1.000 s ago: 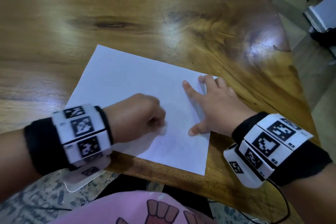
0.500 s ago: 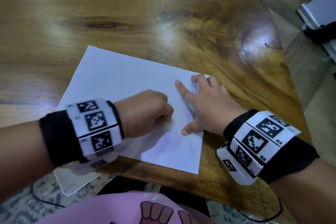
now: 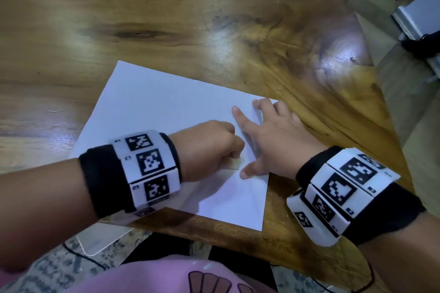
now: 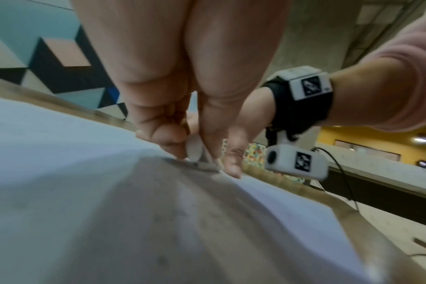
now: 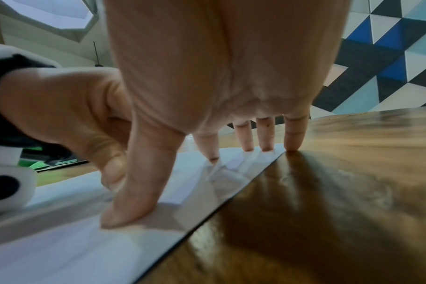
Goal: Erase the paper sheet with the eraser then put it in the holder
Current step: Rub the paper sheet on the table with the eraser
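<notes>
While the left hand pinches the eraser, the right hand lies flat at the sheet's three o'clock edge. Sheet: thin, limp, slide-prone. Eraser: small, likely rubbery; pinch its sides.

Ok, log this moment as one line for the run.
phase: erasing | left hand: pinches eraser on paper sheet | right hand: fingers spread, pressing sheet | holder: not visible

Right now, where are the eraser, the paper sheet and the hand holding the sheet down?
eraser [image 4: 195, 151], left wrist view, white body between the pinching fingers.
paper sheet [image 3: 152, 107], head view, bare upper area.
right hand [image 3: 276, 135], head view, back of the hand.
</notes>
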`<control>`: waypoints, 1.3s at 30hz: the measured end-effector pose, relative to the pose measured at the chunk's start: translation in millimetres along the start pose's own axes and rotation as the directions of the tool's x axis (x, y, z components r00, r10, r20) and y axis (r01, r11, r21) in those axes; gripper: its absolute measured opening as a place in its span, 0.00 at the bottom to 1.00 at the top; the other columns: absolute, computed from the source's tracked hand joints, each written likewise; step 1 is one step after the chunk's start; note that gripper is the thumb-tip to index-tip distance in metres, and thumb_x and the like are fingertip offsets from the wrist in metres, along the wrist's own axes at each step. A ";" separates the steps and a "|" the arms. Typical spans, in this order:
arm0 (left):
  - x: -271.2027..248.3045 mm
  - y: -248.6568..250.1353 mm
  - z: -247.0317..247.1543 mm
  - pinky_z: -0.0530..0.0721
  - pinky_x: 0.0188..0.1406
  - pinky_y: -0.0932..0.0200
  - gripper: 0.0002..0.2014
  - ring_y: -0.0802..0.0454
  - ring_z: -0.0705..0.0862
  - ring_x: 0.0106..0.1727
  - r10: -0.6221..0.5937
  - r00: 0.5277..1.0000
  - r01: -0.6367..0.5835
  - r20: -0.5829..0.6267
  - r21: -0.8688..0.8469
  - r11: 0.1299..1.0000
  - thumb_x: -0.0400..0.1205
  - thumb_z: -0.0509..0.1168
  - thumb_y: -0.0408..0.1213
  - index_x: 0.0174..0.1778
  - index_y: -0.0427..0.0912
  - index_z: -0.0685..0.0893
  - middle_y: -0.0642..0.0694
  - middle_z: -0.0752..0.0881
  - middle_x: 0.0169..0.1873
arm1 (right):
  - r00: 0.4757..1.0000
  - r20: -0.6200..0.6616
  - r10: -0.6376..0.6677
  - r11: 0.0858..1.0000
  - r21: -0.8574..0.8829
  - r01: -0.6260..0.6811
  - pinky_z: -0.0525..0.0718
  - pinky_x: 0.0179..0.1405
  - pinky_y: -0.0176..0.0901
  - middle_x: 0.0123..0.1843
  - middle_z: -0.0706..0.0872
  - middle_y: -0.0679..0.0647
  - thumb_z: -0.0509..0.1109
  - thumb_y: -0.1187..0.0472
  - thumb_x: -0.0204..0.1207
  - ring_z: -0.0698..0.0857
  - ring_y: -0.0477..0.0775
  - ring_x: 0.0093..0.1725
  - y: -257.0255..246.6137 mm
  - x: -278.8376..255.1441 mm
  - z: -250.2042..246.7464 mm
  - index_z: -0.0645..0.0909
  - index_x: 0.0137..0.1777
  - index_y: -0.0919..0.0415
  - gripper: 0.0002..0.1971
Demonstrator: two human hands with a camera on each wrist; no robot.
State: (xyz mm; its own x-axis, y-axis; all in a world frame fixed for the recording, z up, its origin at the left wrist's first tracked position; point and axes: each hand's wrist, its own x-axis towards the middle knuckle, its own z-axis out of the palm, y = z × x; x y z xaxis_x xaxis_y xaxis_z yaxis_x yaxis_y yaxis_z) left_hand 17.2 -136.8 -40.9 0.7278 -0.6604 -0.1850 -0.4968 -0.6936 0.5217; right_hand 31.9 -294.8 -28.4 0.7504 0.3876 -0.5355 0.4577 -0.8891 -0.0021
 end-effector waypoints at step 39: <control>3.9 5.6 -2.2 0.65 0.29 0.66 0.05 0.50 0.73 0.36 -0.049 0.998 0.049 0.031 0.023 0.999 0.76 0.62 0.34 0.39 0.40 0.82 0.48 0.75 0.36 | 1.000 -0.004 -0.027 1.000 0.012 0.027 0.61 0.71 0.52 0.79 0.48 0.59 0.72 0.32 0.61 0.53 0.61 0.76 0.0 -2.1 -2.7 0.36 0.82 0.46 0.59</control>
State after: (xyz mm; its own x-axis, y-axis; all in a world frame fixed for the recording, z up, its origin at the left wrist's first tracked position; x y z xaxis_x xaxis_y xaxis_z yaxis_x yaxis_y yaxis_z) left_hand 18.4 -142.7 -36.8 0.7365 -0.6340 -0.2359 -0.4716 -0.7312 0.4928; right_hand 31.6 -295.0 -25.0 0.7396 0.4123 -0.5320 0.4720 -0.8812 -0.0266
